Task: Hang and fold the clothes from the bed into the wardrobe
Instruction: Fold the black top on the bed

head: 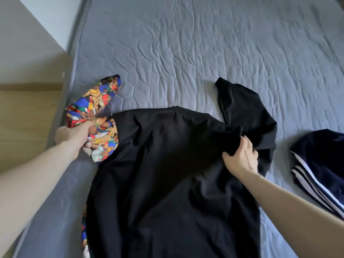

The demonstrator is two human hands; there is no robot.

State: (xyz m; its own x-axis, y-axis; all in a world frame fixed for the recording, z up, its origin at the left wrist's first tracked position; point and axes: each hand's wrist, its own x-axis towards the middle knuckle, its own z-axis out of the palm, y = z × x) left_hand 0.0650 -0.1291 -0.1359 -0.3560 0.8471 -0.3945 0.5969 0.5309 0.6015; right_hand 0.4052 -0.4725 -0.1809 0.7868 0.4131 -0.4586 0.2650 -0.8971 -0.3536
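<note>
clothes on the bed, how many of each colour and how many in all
black garment: 1, held by the right hand
bear-print multicolour garment: 1, held by the left hand
dark navy garment with white stripes: 1
total: 3

A black garment [167, 174] lies spread over the near part of the bed [186, 53]. The left hand [74, 135] grips a bear-print cloth [96, 101] at the bed's left edge, part of it under the black garment. The right hand [241, 158] pinches a fold of the black fabric. A dark garment with white stripes [320, 164] lies to the right, apart.
</note>
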